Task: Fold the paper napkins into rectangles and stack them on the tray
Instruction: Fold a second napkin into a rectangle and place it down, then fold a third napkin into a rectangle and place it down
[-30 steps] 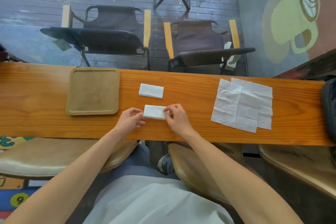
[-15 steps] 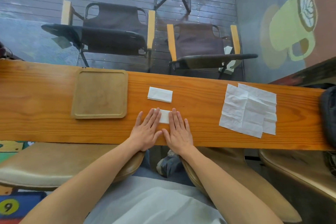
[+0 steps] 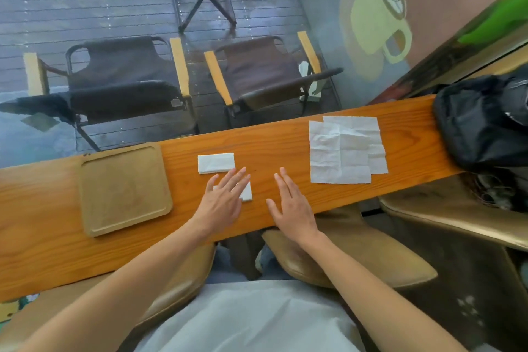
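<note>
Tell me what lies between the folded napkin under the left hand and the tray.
Nothing visible does. The folded napkin lies under the left hand, and only bare wooden counter separates it from the tray. The other folded napkin sits farther back, off that path.

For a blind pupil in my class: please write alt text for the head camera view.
A person's left hand lies flat on a folded napkin on a wooden counter, the right hand flat and empty beside it. Another folded napkin lies just beyond, an empty tray left, unfolded napkins right.
</note>
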